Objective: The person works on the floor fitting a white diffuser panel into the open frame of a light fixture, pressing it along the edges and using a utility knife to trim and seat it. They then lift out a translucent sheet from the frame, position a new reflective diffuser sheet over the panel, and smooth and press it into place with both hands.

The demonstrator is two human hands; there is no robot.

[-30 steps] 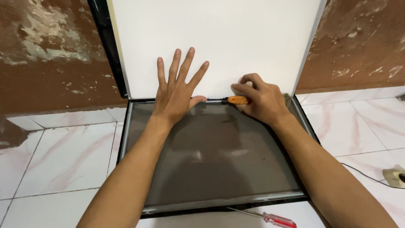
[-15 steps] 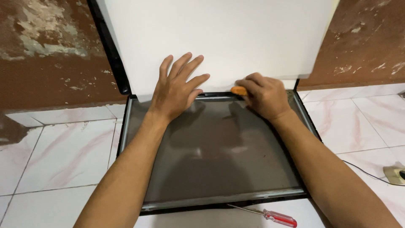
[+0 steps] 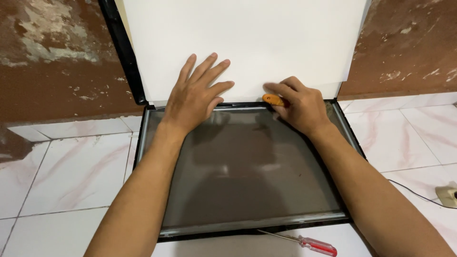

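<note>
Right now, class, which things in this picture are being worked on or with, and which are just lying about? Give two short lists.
In use:
- left hand, flat on the white sheet
- right hand, gripping an orange-handled tool
- dark framed panel on the floor

Lying about:
- red-handled screwdriver by the panel's near edge
- cable and a small plug-like thing at the right
</note>
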